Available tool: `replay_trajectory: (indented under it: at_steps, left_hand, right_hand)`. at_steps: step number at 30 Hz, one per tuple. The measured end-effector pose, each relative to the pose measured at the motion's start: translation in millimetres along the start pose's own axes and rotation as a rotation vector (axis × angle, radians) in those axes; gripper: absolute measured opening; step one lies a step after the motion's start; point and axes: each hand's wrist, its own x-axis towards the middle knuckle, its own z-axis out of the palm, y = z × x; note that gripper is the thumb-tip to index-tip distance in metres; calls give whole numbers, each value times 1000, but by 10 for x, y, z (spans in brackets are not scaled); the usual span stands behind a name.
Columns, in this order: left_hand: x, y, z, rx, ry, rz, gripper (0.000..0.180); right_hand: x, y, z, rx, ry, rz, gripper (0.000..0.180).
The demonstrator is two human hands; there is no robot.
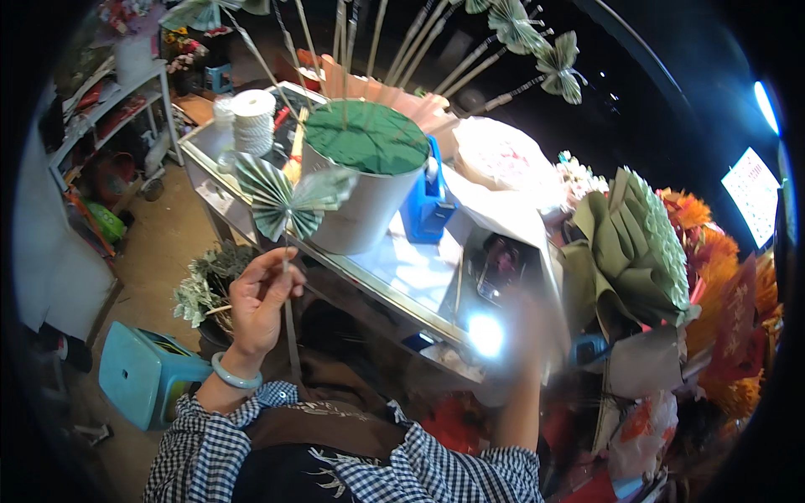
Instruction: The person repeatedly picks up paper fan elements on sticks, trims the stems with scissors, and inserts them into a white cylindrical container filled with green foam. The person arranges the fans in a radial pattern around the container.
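Observation:
My left hand (262, 298) pinches a thin stick topped by a pleated green paper butterfly (289, 197), held upright before the table's near edge. Behind the butterfly stands a white bucket (344, 218) filled to the top with green floral foam (365, 138). Several sticks rise from the far side of the foam, some tipped with similar paper butterflies (560, 67). My right hand (532, 327) is smeared by motion over the table's right end, beside a bright glare; its fingers cannot be made out. A blue tape dispenser (428, 205) touches the bucket's right side.
Spools of white cord (252, 121) stand at the table's left. A wrapped bouquet (629, 251) and orange flowers (713, 260) crowd the right. A blue stool (147, 377) and a potted plant (214, 285) are on the floor at left. Shelving (109, 109) lies beyond.

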Motion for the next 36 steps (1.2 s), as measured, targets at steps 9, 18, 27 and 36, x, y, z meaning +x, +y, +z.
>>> replay_trajectory:
  at_steps: [9, 18, 27, 36]
  left_hand:
    - [502, 289, 251, -346, 7, 70, 14]
    - [883, 280, 423, -548, 290, 239, 14]
    - [762, 306, 441, -447, 298, 274, 13]
    - [753, 308, 378, -367, 322, 337, 16]
  right_hand:
    - [-578, -498, 816, 183, -764, 21, 60]
    - [-676, -821, 1594, 916, -1000, 186, 65]
    - [-426, -715, 1791, 1269, -801, 342, 74]
    - [-563, -716, 1738, 1216, -872, 258, 62]
